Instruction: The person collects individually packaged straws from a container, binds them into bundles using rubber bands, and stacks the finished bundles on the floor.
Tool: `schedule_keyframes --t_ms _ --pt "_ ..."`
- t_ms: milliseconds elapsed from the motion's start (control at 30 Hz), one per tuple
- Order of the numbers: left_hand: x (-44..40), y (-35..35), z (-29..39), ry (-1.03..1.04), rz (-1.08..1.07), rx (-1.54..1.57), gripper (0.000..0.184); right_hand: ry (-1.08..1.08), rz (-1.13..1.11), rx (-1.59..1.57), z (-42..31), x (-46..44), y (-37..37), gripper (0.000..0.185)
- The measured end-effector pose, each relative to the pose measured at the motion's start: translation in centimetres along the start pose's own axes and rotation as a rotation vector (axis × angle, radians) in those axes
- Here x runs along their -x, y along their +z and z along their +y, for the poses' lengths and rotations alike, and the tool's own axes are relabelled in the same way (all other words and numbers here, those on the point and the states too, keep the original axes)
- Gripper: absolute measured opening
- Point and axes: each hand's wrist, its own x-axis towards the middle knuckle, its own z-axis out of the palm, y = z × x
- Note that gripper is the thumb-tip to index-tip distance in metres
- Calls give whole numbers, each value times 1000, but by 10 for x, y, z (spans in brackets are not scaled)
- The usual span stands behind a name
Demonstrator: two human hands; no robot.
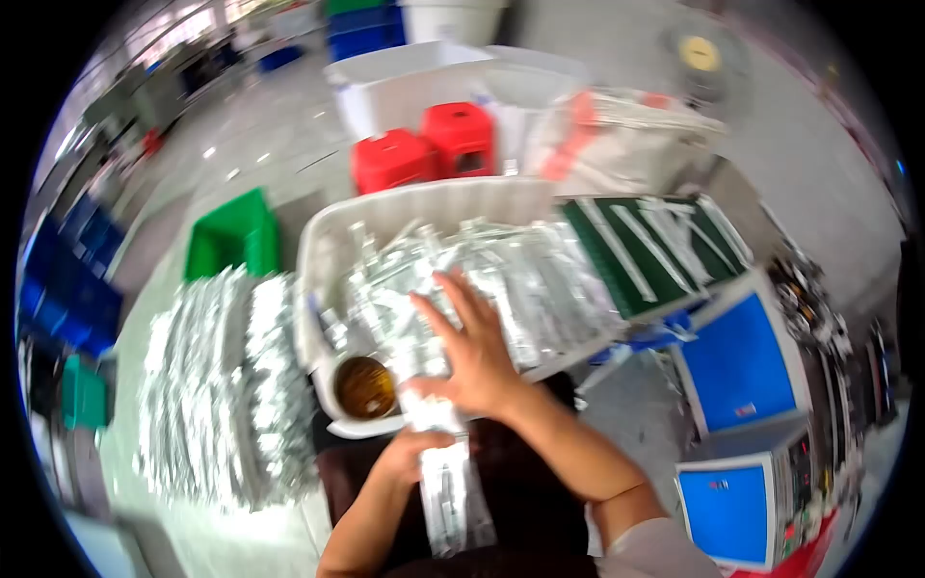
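Pinching a packet (453, 501) at bottom centre in the closed fingers of the left hand (400, 459); spreading the fingers of the right hand (477, 371) wide over the tub (424, 202) at mid-frame. Cannot tell whether touching the packet.

At lower centre, the left hand (407, 458) grips a shiny packet (453, 501); just above, the right hand (474, 366) is splayed over other packets (544, 289) in a white tub (424, 199). Red containers (461, 135) stand upper centre, a green bin (229, 233) upper left.
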Motion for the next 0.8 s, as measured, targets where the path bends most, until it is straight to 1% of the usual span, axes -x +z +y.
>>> schedule_keyframes --t_ms 33,67,100,133,167,233,267,300,333,367,400,433,467,500,533,567,633,667,700,767,800 --pt "-3 6 2 -6 -49 -47 38 -71 -109 3 9 -12 8 62" --pt "-4 6 4 -4 -94 -54 42 2 -260 -271 22 -11 25 45" --pt "-5 7 5 -7 -146 -62 45 115 -442 -304 15 -18 15 33" --pt "-2 6 4 -16 -142 -41 46 145 -495 -312 10 -18 16 29" --pt "0 -3 0 -18 -217 -31 55 115 -551 -302 10 -13 22 27" --pt "9 -3 -2 -61 -350 268 66 206 -683 -390 8 0 33 24" --pt "6 -11 -7 -44 -468 295 76 222 -671 -555 3 4 38 24" --pt "10 -10 -6 -50 -432 272 71 244 -649 -719 -2 5 41 25" --pt "13 -10 -4 -57 -322 167 66 208 -626 -732 -3 4 47 28" --pt "17 -10 -2 -70 -215 64 61 250 -646 -783 -3 3 53 28" --pt "18 -10 0 -12 -202 80 53 328 -699 -790 -6 -1 62 28" --pt "21 -15 1 -4 -150 90 50 402 -749 -791 -8 -5 71 29" --pt "24 -21 1 18 -83 115 47 425 -764 -852 -5 -7 88 29" --pt "27 -29 0 36 -17 140 45 455 -807 -921 -3 -11 103 35" --pt "29 -42 -6 46 102 109 41 584 -845 -1099 -4 -19 117 38" --pt "35 -48 -4 61 172 159 39 717 -878 -1275 -6 -24 131 41" --pt "48 -60 0 251 100 294 40 911 -685 -1316 13 -10 187 48" --pt "56 -66 2 315 126 313 40 776 -709 -846 23 -5 214 47" --pt "63 -72 1 377 150 334 41 277 -622 -355 34 5 232 30" --pt "70 -87 -5 397 204 413 42 35 -705 288 35 15 250 18" --pt "73 -92 -7 402 209 439 43 -2 -721 333 37 17 255 14"
